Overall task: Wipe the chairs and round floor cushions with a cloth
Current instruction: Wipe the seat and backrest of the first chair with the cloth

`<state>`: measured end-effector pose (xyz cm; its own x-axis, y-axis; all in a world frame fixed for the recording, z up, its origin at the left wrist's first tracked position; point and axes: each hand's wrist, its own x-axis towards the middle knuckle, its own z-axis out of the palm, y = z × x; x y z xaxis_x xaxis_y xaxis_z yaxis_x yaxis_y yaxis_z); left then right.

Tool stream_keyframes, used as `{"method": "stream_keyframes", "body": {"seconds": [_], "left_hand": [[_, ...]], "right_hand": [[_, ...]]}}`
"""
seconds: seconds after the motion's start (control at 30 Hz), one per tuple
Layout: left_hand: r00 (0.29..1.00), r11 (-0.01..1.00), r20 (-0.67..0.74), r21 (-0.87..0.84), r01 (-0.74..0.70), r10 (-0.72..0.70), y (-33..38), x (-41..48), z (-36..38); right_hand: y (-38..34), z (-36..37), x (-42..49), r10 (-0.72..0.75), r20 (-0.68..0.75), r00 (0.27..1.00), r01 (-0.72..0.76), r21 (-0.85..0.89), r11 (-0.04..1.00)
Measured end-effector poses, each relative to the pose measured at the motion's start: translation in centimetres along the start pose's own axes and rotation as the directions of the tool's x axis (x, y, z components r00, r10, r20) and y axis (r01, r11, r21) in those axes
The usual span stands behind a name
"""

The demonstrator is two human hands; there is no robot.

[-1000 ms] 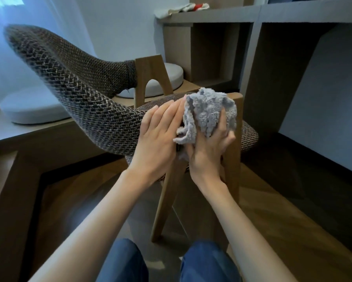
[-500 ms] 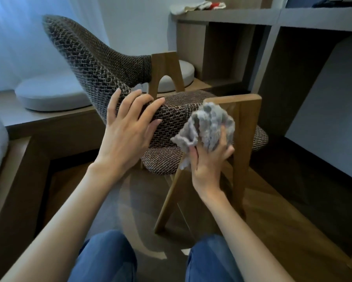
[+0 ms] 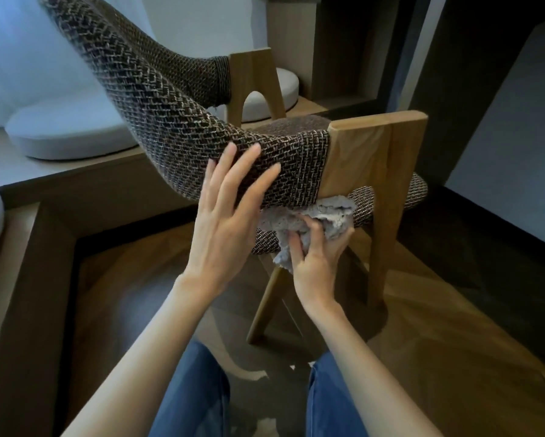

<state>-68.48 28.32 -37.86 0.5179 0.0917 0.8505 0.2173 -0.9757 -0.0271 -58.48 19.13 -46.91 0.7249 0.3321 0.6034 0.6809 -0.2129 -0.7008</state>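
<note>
My left hand (image 3: 224, 222) is wide open at the centre of the frame, fingers straight and a little spread. The fingertips lie flat on the woven brown fabric of the chair (image 3: 157, 99), where its curved back sweeps down into the arm. Just to the right of it, my right hand (image 3: 315, 257) is curled round the grey fluffy cloth (image 3: 309, 216), bunching it. The cloth is pushed up into the gap under the fabric arm and against the edge of the woven seat, beside the wooden front post (image 3: 388, 197).

The chair stands on a dark wooden floor (image 3: 438, 310), its back rising to the upper left. Behind it runs a low raised platform (image 3: 75, 181). One round pale floor cushion (image 3: 66, 134) rests on it at the left. A second cushion (image 3: 284, 89) shows behind the far wooden post in the upper middle, partly hidden. Open wooden shelving (image 3: 343, 42) fills the upper right, and my knees in blue jeans (image 3: 189, 395) sit at the bottom edge.
</note>
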Motion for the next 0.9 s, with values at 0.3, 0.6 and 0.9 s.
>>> {"method": "stream_keyframes", "body": {"seconds": [0.3,0.6,0.9], "left_hand": [[0.868,0.839,0.382,-0.315,0.445,-0.317,3.3,-6.7,3.8],[0.802,0.553,0.273,-0.606,0.572,-0.531,5.3,-4.4,6.3],[0.804,0.56,0.266,-0.602,0.569,-0.532,4.3,-8.1,7.6]], "right_hand": [[2.0,-2.5,-1.4,-0.009,0.278,0.961,-0.039,0.164,0.986],[1.6,-4.1,0.1,0.046,0.173,0.984,-0.103,0.333,0.937],[3.3,-1.5,-3.3,0.186,0.13,0.974,-0.219,0.312,0.925]]}}
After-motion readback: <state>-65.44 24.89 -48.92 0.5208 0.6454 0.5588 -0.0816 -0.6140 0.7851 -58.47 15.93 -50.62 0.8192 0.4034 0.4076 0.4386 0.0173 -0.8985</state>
